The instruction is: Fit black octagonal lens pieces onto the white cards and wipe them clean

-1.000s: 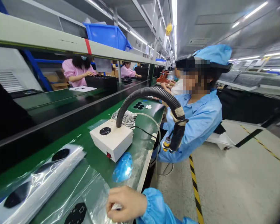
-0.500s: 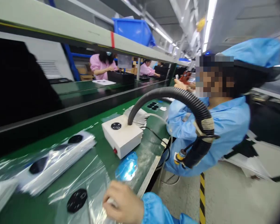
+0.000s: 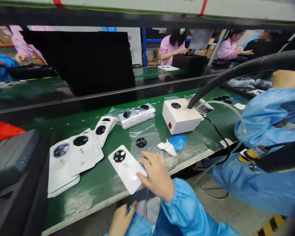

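Observation:
A white back panel (image 3: 127,170) with a black camera-shaped cutout area lies tilted on the green bench, its lower end over the front edge. My right hand (image 3: 157,173) hovers at its right side with fingers apart, the thumb touching or just above the panel. Under the fingertips is a clear plastic bag (image 3: 147,129) holding a black disc-like piece (image 3: 141,142). A crumpled white scrap (image 3: 167,147) rests beside a shiny blue patch (image 3: 178,142). Below the bench edge, close to the panel's bottom, is my left hand (image 3: 121,218); its thumb points up and its fingers are mostly hidden.
Stacks of similar white panels (image 3: 71,157) lie to the left, with bagged panels (image 3: 137,115) behind. A white box (image 3: 182,114) with a red switch stands right of centre; a black corrugated hose (image 3: 216,78) arches from it. A co-worker's blue sleeve (image 3: 260,108) is at the right.
The view has swung left, bringing the panels and my left hand into sight. My right hand, curled before, is now spread by the panel. A white scrap now lies by the blue patch.

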The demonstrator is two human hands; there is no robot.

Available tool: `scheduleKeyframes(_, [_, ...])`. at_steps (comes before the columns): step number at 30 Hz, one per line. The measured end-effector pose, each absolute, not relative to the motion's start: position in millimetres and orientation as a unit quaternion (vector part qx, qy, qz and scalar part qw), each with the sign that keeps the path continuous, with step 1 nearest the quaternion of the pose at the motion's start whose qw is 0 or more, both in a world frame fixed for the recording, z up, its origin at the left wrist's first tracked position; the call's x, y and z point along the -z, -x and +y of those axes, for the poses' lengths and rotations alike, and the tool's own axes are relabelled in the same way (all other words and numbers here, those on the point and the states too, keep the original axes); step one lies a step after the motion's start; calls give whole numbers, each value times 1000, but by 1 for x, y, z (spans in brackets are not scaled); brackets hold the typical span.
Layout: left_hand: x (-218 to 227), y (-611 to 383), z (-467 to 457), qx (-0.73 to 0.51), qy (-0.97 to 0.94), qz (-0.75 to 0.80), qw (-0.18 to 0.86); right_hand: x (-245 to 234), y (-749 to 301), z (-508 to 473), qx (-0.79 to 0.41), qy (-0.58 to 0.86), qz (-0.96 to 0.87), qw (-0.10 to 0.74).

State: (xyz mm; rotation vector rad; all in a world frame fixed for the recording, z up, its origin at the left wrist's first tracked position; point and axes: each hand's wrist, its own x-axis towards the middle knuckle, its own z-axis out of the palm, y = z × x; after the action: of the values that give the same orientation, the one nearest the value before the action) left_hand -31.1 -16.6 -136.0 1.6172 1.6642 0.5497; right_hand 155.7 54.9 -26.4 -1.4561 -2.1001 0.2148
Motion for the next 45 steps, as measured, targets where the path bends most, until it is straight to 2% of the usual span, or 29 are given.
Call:
scheduleKeyframes(5, [101,42,-31,-333,-616,565,437,36,-114,40,-88,535,-801,252])
scheduleKeyframes(10, [51,39,-15,-546,-487,525,434,31,-108,39,-107,532,-805,239])
scheduleKeyframes(13, [34,35,16,-662,-372,493,424,25,-110,46,-142,540,-790,253])
scheduleKeyframes(17, [20,28,53,-703,-249,462,480,18,-121,56,-207,549,-750,304])
scheduleKeyframes(22, [12,10,74,-713,-160,431,530,13,-127,49,-260,513,-740,350])
scheduleKeyframes(27, [-10,-4,71,-717,-133,392,561,20,-123,17,-201,458,-759,417])
scheduleKeyframes(30, [-28,-2,57,-659,-150,312,667,23,-128,1,-180,434,-724,505])
scheduleKeyframes(33, [-42,1,40,-561,-145,227,783,14,-135,-8,-240,420,-648,589])
scheduleKeyframes(37, [-51,-2,25,-503,-134,181,835,-6,-137,-14,-357,406,-590,600])
scheduleKeyframes(45, [-55,-5,16,-487,-99,136,857,-6,-130,-30,-392,394,-528,642])
